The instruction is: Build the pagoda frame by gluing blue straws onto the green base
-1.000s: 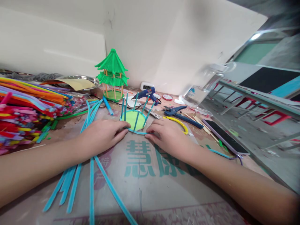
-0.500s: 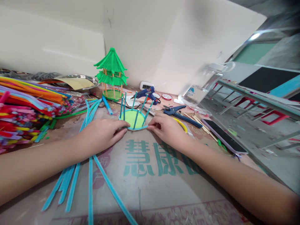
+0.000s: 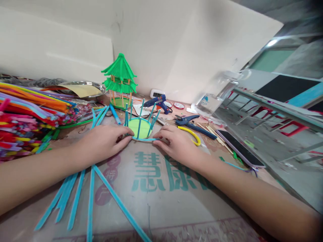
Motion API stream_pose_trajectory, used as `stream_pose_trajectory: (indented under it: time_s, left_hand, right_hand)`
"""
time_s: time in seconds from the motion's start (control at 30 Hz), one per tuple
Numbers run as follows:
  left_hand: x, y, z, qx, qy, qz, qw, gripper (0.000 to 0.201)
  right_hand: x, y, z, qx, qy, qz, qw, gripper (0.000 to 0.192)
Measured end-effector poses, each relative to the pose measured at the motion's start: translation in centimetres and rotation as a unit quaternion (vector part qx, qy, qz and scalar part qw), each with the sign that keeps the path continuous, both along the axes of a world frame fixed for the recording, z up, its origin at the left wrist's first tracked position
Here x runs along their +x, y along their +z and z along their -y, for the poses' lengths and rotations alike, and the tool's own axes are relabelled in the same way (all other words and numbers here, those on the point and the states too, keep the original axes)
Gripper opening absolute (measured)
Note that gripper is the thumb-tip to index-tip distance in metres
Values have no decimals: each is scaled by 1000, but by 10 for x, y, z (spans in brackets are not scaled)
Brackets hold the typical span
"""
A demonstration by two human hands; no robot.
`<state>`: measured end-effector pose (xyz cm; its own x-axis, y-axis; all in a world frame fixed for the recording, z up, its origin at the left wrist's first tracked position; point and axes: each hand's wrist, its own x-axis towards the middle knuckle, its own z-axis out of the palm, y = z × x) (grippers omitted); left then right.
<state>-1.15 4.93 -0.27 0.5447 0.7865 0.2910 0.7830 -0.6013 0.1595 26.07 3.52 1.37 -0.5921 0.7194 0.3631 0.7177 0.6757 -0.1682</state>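
Observation:
A round light-green base (image 3: 142, 127) stands on the table in front of me, with several blue upright sticks (image 3: 139, 121) around its edge. A blue pipe cleaner (image 3: 145, 139) runs along the near rim and stands slightly off it toward the right. My left hand (image 3: 107, 143) pinches at the rim's near left side, thumb and forefinger on the pipe cleaner. At the right, my right hand (image 3: 178, 143) is closed on the pipe cleaner's other stretch; its fingertips hide the end. Loose blue pipe cleaners (image 3: 78, 198) lie under my left forearm.
Behind the base are a green pagoda model (image 3: 120, 80), a blue glue gun (image 3: 157, 102) and a blue marker (image 3: 115, 114). Cutting pliers (image 3: 194, 124), a yellow ring (image 3: 193, 135), wooden sticks (image 3: 214, 136) and a phone (image 3: 239, 148) lie right. Bundled colourful pipe cleaners (image 3: 30, 117) fill the left.
The base has turned and shifted a little left, its sticks now standing in different places. Both hands have moved slightly left with it, still pinching at the rim.

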Motion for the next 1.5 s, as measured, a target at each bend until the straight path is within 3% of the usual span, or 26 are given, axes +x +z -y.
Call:
stream_pose_trajectory:
  time_s: [0.3,0.57,0.97,1.2,1.33,1.5]
  left_hand:
    - [2,2,2,-4,-1,-4,1000,36]
    - [2,1,2,4,-13,4,1000,34]
    - [1,0,2,11,-12,-4,1000,33]
    - [1,0,3,12,-17,0,1000,35]
    - [1,-2,2,15,-19,4,1000,33]
    - [1,-2,2,23,-16,-1,1000,31]
  right_hand:
    - [-11,1,-3,-91,-51,-56,993,19]
    - [-11,-4,-9,-91,17,-137,986,9]
    - [-16,-4,-5,-206,-74,-196,956,9]
    - [-15,-2,5,-180,-63,-176,966,16]
    - [-14,-7,0,-158,-86,-180,967,8]
    - [-13,-9,-3,-96,-48,-147,983,7]
